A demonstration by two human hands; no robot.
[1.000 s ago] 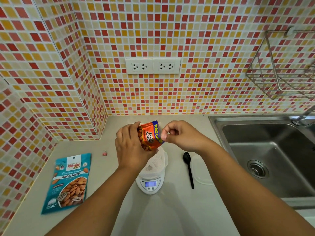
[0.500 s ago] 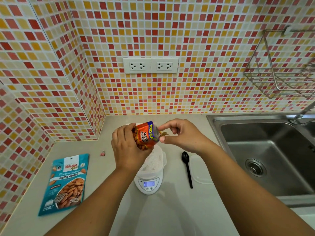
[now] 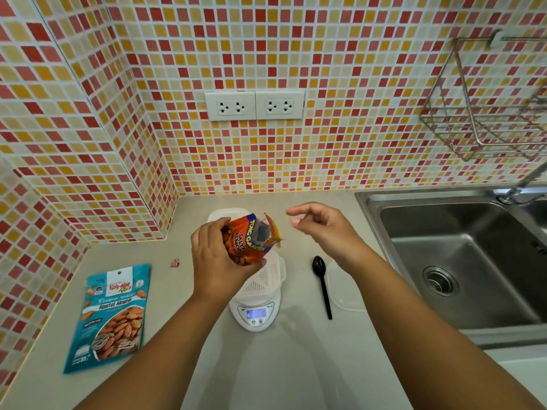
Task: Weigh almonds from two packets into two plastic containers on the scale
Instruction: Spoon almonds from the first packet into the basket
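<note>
The glossy orange almond packet (image 3: 253,241) was held above the scale (image 3: 257,312), its torn top gaping to a silvery lining, a ragged strip dangling at the mouth. The left hand (image 3: 219,261) gripped it, fingers wrapped round the crinkled foil and hiding most of the print. The right hand (image 3: 322,229) hung just beside the opening, apart from it, fingers loosely curled and holding nothing. Under the packet a translucent ribbed plastic container (image 3: 270,276) sat on the white oval scale; its contents could not be made out. A second pale container (image 3: 226,214) showed only partly behind the packet. A black plastic spoon (image 3: 322,284) lay near a clear lid (image 3: 346,291). The flat teal packet (image 3: 114,316) lay well apart on the matte counter (image 3: 296,365).
</note>
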